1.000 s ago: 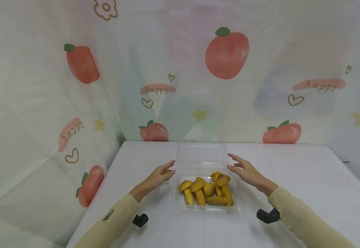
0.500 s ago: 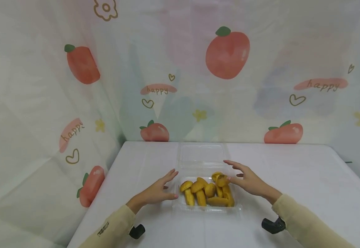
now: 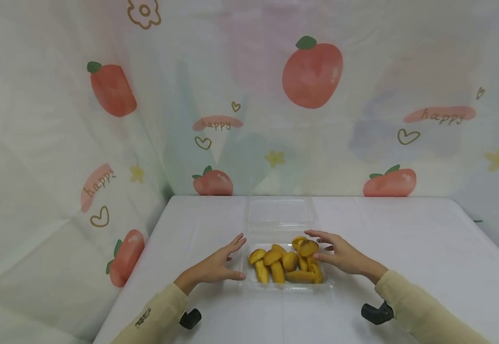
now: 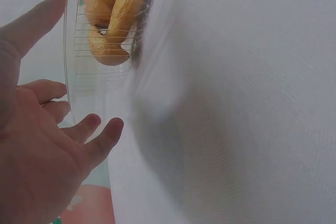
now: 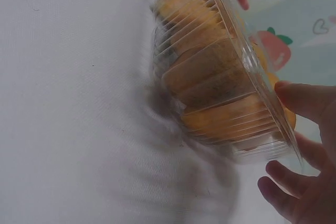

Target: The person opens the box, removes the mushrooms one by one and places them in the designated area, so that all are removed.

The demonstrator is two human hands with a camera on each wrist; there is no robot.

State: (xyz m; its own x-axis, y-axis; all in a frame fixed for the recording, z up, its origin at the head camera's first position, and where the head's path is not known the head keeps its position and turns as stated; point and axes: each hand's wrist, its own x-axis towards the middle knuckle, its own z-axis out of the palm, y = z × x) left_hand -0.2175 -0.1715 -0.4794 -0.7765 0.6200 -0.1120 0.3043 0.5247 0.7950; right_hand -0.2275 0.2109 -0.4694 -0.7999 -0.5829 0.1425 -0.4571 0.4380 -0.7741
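Observation:
A clear plastic clamshell box (image 3: 290,287) sits on the table with its lid (image 3: 279,212) folded back toward the wall. Several yellow-brown mushrooms (image 3: 276,270) lie in its base. My left hand (image 3: 210,268) is at the box's left side, fingers spread; in the left wrist view its thumb tip is right at the rim. On the opposite side, my right hand (image 3: 346,254) reaches over the right rim, thumb and fingers apart. From the right wrist view, the thumb (image 5: 307,98) meets the rim while the other fingers extend beside the ribbed wall.
The table (image 3: 404,248) has a white cover and backs onto a cloth wall (image 3: 249,71) printed with fruit, hearts and flowers. Another cloth wall (image 3: 30,167) stands at the left. A black wrist device (image 3: 377,313) hangs below the right sleeve, another (image 3: 190,318) below the left.
Both hands have moved nearer and lower onto the box's two sides. The left thumb has spread away from its fingers toward the near corner. Box and mushrooms have hardly shifted.

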